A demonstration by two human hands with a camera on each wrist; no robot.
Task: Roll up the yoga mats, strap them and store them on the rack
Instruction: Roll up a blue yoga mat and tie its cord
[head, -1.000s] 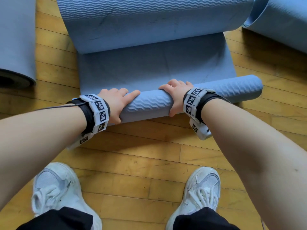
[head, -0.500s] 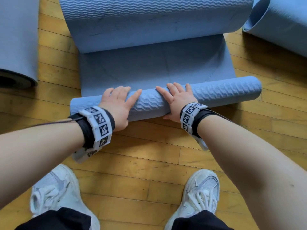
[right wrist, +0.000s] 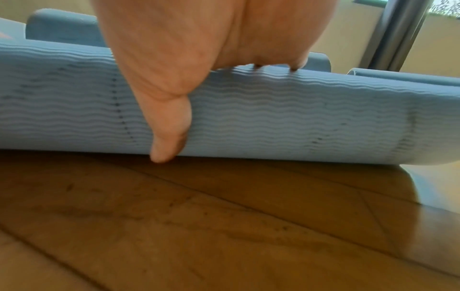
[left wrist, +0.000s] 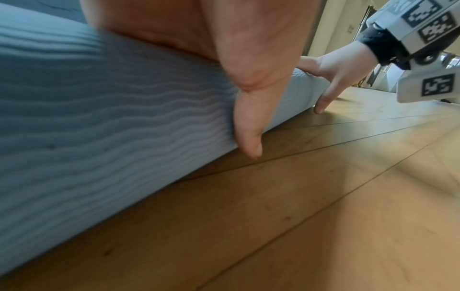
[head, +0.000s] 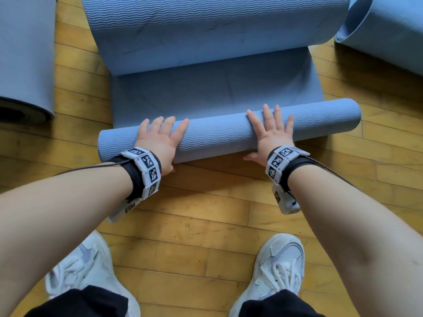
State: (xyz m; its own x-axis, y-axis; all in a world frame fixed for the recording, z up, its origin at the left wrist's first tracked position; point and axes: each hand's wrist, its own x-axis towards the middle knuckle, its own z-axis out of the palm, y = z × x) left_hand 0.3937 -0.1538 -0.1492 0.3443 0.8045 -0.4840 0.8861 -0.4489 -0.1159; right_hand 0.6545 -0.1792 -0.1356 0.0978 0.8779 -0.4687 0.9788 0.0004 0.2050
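Note:
A blue ribbed yoga mat lies on the wooden floor, its near end wound into a slim roll. A flat stretch lies beyond the roll, and the far end curls into a big loose roll. My left hand presses flat on the slim roll's left part, fingers straight. My right hand presses flat on its right part, fingers spread. In the left wrist view the left thumb hangs down the roll's near side. The right wrist view shows the right thumb against the roll.
Another rolled blue mat lies at the left and one more at the upper right. My white shoes stand on the wooden floor just behind the roll. A metal post rises beyond the mat.
Both hands went from curled over the slim roll to flat with straight fingers, and the right hand shifted rightward along it. The roll has moved slightly away from me.

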